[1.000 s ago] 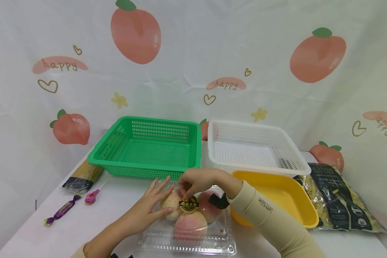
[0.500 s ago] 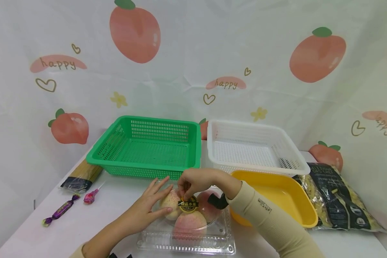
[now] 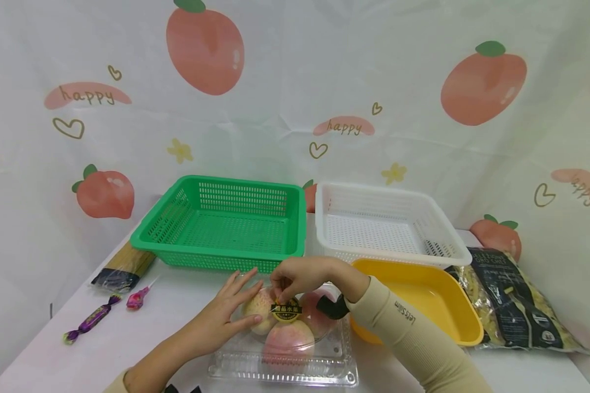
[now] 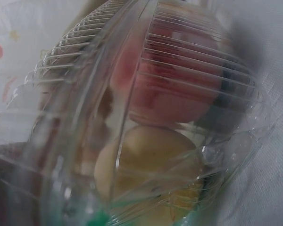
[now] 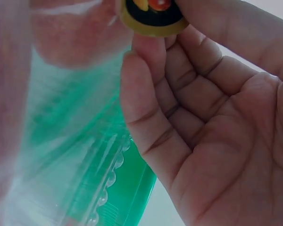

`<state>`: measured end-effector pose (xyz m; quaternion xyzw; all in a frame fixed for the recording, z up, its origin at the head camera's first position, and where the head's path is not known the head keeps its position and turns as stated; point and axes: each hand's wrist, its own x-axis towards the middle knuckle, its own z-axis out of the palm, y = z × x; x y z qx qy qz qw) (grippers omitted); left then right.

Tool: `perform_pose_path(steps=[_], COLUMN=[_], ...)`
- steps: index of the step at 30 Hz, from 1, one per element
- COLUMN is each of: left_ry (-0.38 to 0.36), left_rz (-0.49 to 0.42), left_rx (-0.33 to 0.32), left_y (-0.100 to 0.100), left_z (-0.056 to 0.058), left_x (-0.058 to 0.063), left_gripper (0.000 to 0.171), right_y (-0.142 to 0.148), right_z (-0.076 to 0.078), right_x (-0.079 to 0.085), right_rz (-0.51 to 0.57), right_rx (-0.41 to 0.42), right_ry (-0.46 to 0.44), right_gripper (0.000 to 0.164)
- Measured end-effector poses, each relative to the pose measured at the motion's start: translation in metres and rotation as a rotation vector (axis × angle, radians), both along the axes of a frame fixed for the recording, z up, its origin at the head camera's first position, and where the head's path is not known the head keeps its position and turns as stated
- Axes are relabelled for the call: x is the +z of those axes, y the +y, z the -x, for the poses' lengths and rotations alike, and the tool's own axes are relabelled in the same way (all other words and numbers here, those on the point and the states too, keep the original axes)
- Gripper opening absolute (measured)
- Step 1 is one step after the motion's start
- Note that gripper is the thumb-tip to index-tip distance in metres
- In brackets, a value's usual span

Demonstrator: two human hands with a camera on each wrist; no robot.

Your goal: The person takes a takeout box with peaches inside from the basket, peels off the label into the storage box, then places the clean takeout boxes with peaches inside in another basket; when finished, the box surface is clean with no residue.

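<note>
A clear plastic clamshell box [image 3: 236,357] holds several pink-and-yellow peaches [image 3: 289,344] under its lid. On the lid sits a round black-and-gold sticker [image 3: 286,311]. My right hand [image 3: 302,278] pinches the sticker's edge between thumb and forefinger, the other fingers curled in; the right wrist view shows the sticker [image 5: 153,21] at the fingertips. My left hand [image 3: 221,322] lies over the box's left side with spread fingers, touching the lid. Seen through the ribbed wall in the left wrist view are a red peach [image 4: 174,84] and a pale yellow one [image 4: 148,165].
Behind the box stand a green basket [image 3: 226,262] and a white basket [image 3: 398,192]. A yellow tray [image 3: 437,297] and a pasta bag [image 3: 526,305] are at right. Leftward lie a purple-wrapped candy [image 3: 92,319], a lollipop [image 3: 136,299] and a spaghetti pack [image 3: 124,268].
The head view has shifted slightly. Both hands keep nearly the same place on the box, the right one still at the sticker's edge.
</note>
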<state>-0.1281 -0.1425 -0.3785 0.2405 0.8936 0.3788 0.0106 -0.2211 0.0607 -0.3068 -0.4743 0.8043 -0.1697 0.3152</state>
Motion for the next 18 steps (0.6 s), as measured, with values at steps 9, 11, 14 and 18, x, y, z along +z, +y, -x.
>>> perform_pose_path(steps=[9,11,14,18], left_ry=[-0.008,-0.018,-0.025,-0.003], left_rz=[-0.022,-0.024,-0.026,-0.025], left_rx=[-0.025,-0.022,-0.018,-0.024], left_y=[0.0006,0.0004,0.0002,0.0002], left_z=[-0.0006,-0.0005,-0.0001,0.0002], left_x=[0.0007,0.0009,0.0006,0.0004], left_gripper=[0.062,0.063,0.063,0.061], right_y=[0.0016,0.0015,0.0017,0.0023], right_z=[0.0020,0.0024,0.0027,0.0029], right_x=[-0.0006,-0.0005,0.0001,0.0007], right_rz=[0.013,0.017,0.017,0.016], right_rx=[0.027,0.035,0.042,0.044], right_ry=[-0.053,-0.062,-0.070,-0.086], right_gripper=[0.008,0.008,0.007,0.007])
